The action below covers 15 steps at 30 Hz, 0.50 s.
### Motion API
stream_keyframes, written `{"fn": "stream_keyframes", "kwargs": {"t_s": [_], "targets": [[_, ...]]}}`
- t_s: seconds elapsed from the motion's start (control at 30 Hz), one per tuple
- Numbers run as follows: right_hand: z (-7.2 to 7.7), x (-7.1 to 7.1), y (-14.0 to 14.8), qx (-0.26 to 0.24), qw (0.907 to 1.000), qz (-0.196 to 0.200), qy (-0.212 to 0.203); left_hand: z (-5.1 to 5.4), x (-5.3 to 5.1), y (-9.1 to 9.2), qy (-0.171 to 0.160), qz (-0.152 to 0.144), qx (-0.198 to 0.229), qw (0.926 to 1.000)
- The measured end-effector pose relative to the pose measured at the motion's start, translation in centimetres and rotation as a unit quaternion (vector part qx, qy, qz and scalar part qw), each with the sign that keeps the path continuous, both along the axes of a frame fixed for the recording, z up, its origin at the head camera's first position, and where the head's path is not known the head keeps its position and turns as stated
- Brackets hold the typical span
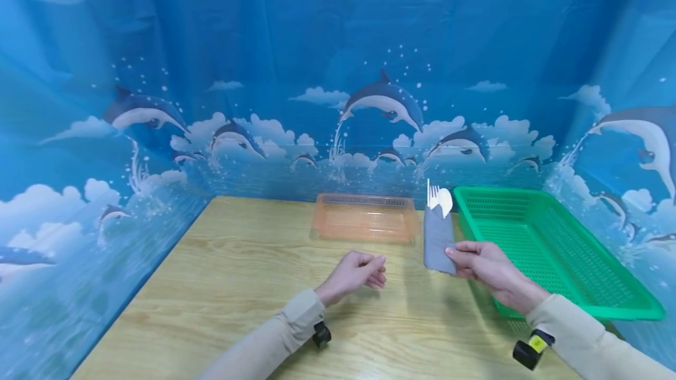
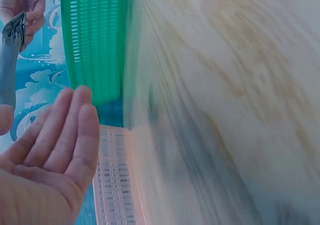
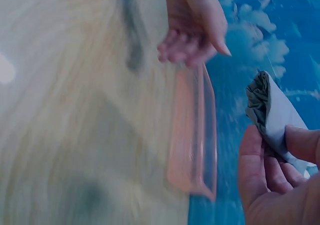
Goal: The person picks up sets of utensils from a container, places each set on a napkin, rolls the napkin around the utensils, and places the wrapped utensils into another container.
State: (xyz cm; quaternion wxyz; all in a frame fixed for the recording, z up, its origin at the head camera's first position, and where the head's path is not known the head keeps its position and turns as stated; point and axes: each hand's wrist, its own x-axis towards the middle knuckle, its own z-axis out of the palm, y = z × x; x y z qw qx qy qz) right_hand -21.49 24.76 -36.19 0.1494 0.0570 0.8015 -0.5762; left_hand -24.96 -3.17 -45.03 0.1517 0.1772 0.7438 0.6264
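A grey cloth cutlery pouch is pinched between the thumb and fingers of my right hand. From its top stick out a white fork, a white spoon and a thin white handle or stick. The right wrist view shows the folded lower end of the pouch in that hand. My left hand hovers over the table, apart from the pouch and holding nothing. Its fingers look loosely bent, and in the left wrist view the palm faces up with relaxed fingers.
An orange translucent basket sits at the table's back edge. To the right stands a large green perforated basket, close by my right hand. Both rest on the wood-grain table. A blue dolphin-print curtain hangs behind and at the sides.
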Motion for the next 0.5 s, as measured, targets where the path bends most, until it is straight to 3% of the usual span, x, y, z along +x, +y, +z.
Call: {"fn": "stream_keyframes", "kwargs": {"t_s": [0.1, 0.23, 0.5], "targets": [[0.6, -0.3, 1.6, 0.001, 1.0000, -0.001, 0.001, 0.0, -0.1, -0.8, 0.041, 0.027, -0.056, 0.9972], [0.9, -0.7, 4.2, -0.001, 0.9999, 0.012, 0.004, 0.2, -0.2, -1.7, 0.102, 0.061, -0.132, 0.9841], [1.2, -0.8, 11.0, 0.061, 0.9978, 0.015, -0.020, 0.3, -0.1, -2.6, 0.159, 0.062, -0.186, 0.9678]]}}
